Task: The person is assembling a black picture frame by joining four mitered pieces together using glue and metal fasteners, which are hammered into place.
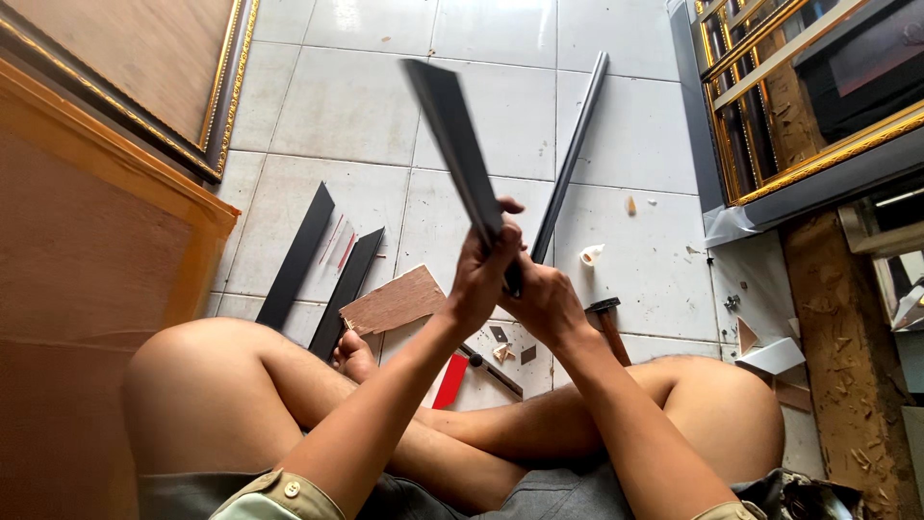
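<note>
A person sits cross-legged on a white tiled floor [346, 106], both hands raised over the knees. The left hand [481, 274] is clamped around the lower end of a dark moulding strip [454, 135], which tilts up and away to the left. The right hand [549, 306] is closed at the same spot, where a second strip [570, 154] meets the first and runs up to the right; the two appear to form a V at the hands, though the fingers hide the joint itself. The step in hand looks like fitting two mitred ends into a corner. The next move, by this reading, calls for a steady squeeze and true alignment of the cut faces.

Just beyond the knees lie a red tool handle [449, 381] and a hammer [606, 323], near a plywood scrap [395, 300]. Two more black strips [322, 265] rest flat to the left. Farther off, gilt-edged frames [818, 125] lean at the right, and another frame [144, 67] stands at the upper left.
</note>
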